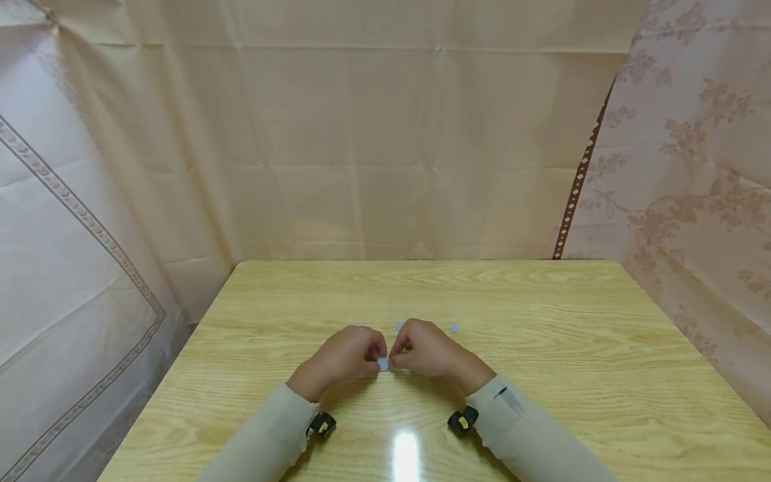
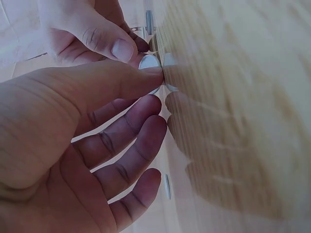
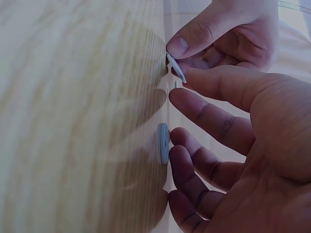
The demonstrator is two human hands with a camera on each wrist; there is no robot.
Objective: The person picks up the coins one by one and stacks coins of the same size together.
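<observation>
My left hand (image 1: pixel 352 351) pinches a small pale grey round disc (image 1: pixel 383 363) between thumb and index finger, close over the tabletop. The right wrist view shows this disc (image 3: pixel 176 68) tilted, with its lower end right at my right thumb tip. My right hand (image 1: pixel 424 348) faces the left one, its fingers loosely bent and a gap between thumb and index finger. Close to the right fingertips, a second, thicker-looking disc (image 3: pixel 164 143) lies flat on the table. Another disc (image 2: pixel 167 187) lies beyond the left little finger.
Behind the hands, more pale discs lie spread in a row: a left disc (image 1: pixel 357 325), a middle disc (image 1: pixel 399 326) partly hidden by the right hand, and a right disc (image 1: pixel 454 328). The glossy wood-grain table (image 1: pixel 542 301) ends at a beige curtain (image 1: pixel 385 134).
</observation>
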